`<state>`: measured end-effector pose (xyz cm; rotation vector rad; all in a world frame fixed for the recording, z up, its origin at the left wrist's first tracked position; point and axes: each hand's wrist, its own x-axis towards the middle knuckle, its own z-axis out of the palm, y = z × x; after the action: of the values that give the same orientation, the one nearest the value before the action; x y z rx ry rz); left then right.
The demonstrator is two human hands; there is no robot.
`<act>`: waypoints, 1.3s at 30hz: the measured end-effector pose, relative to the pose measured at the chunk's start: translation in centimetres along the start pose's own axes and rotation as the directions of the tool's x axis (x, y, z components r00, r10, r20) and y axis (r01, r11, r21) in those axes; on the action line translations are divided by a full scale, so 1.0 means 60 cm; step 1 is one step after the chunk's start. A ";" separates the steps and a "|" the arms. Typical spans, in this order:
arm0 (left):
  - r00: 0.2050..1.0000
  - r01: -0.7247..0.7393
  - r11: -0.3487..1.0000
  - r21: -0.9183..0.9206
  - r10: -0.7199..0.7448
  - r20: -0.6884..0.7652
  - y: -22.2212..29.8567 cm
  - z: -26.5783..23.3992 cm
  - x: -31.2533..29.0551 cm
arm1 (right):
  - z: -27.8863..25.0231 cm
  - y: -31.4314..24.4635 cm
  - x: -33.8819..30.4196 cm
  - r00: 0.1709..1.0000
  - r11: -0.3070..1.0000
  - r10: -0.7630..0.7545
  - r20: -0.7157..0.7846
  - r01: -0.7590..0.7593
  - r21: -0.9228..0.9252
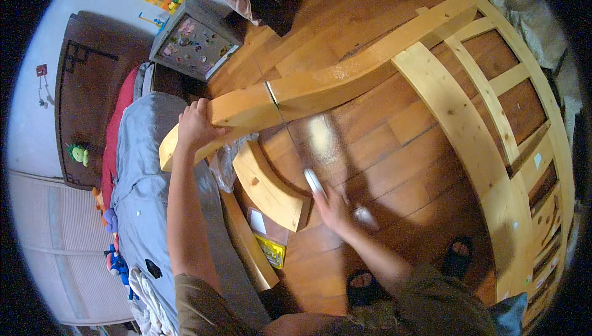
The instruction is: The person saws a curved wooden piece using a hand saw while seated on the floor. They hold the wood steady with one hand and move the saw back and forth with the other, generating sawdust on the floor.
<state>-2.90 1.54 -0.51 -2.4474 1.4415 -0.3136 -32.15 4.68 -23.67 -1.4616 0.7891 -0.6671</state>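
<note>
My left hand (198, 125) is closed over the end part of a long curved wooden beam (336, 80), pressing on its top. In my right hand (333, 209) is the white handle of a hand saw (313, 180). Its thin blade, seen nearly edge-on, runs up to the beam, where a narrow pale cut shows to the right of my left hand. Pale sawdust (320, 135) lies on the floor beyond my right hand. Below the beam sits a short curved wood offcut (268, 185).
A slatted wooden frame (459, 104) joins the beam at the right. On the left stands a bed with a grey-blue cover (148, 138). A yellow packet (271, 253) and a wooden strip (246, 240) lie near the bed. A grey cabinet (194, 40) stands at the back.
</note>
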 end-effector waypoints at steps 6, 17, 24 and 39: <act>1.000 -0.017 1.000 -0.020 0.017 -0.021 -0.026 0.008 -0.007 | -0.012 -0.013 -0.078 0.991 0.986 0.124 0.040 -0.128 0.106; 0.999 -0.027 1.000 0.004 0.027 -0.018 -0.021 0.011 0.000 | 0.045 -0.009 0.045 0.993 0.986 -0.005 -0.119 0.024 0.165; 0.996 -0.061 0.998 0.027 0.063 -0.067 -0.013 0.006 -0.002 | 0.018 0.026 -0.019 0.998 0.986 0.054 0.012 -0.055 0.157; 1.000 0.015 0.998 0.061 -0.015 0.008 -0.023 0.007 -0.003 | 0.022 0.017 -0.022 0.999 0.980 0.033 -0.001 -0.032 0.194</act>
<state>-1.74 2.38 -0.41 -2.4095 1.3904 -0.3453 -31.99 6.54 -24.66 -1.2680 0.7292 -0.7025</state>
